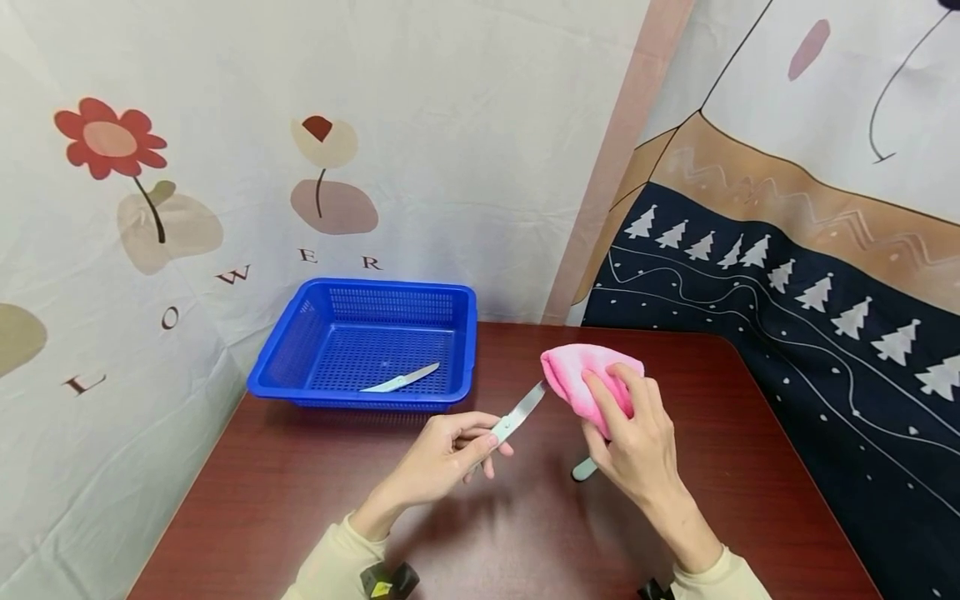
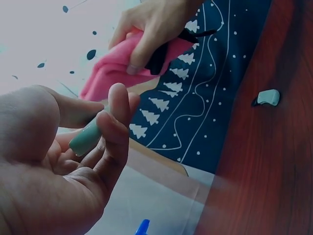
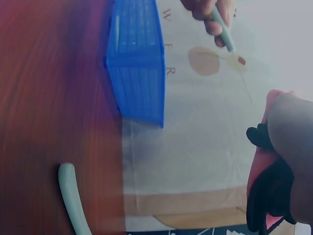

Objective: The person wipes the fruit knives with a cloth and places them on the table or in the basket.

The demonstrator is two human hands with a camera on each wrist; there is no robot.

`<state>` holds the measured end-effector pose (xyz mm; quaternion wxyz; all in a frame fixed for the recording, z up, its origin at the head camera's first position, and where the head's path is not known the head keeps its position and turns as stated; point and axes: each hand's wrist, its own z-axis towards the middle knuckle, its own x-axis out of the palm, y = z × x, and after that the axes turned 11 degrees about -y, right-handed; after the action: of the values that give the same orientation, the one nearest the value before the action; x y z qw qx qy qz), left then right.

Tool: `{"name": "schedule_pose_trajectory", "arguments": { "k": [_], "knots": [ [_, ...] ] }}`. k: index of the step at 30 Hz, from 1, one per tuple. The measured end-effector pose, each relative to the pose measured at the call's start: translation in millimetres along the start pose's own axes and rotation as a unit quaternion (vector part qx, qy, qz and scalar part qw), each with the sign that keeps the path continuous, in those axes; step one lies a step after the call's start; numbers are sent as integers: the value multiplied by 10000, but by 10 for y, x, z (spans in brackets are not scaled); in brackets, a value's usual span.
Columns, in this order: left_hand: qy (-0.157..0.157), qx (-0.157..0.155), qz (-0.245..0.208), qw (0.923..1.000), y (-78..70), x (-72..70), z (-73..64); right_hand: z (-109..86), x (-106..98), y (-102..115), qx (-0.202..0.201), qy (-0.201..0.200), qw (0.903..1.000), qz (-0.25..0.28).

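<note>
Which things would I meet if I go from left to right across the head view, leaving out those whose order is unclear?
Red flower print → blue basket → held knife → pink cloth.

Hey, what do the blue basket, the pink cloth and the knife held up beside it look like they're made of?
Blue basket: probably moulded plastic, slightly glossy, with a regular perforated pattern. Pink cloth: seemingly soft, matte fabric, judging by its folds; the exact fibre isn't clear. Knife: blade likely metal, shiny grey; handle smooth pale green, perhaps plastic.
</note>
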<state>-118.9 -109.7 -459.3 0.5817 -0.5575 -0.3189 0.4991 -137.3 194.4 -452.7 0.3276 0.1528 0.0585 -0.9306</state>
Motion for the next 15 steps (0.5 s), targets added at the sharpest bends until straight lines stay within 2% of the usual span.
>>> {"name": "schedule_pose_trajectory", "arguments": {
  "k": [7, 11, 15],
  "knots": [
    [-142, 71, 55, 9999, -8, 16, 21, 69, 39, 210, -769, -401, 9943, 624],
    [-204, 192, 158, 9995, -4, 22, 29, 56, 74, 341, -1137, -236, 9894, 867],
    [-283, 330, 323, 9985, 3, 28, 24, 11, 96, 436, -1335, 86, 9853, 1059]
  ]
}}
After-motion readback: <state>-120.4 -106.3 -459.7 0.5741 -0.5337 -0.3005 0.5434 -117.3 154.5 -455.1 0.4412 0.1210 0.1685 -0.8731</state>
